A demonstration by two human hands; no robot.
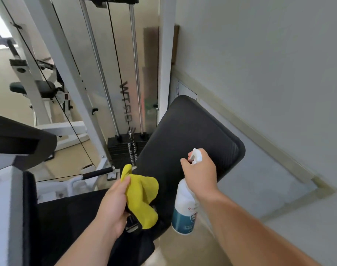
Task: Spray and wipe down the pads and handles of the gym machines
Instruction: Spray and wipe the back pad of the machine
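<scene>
Large dark letters ran sideways down the middle of the clear plastic guard panel [125, 96] behind the weight stack; "WT" showed at their upper end, the rest unclear. The blue label [183, 217] round the bottom edge of the white plastic spray bottle [184, 192] carried white print, too blurred to read.

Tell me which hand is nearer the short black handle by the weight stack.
Left. The left hand, gripping the yellow cloth, is just below and right of the handle; the right hand, holding the spray bottle, is farther right.
</scene>
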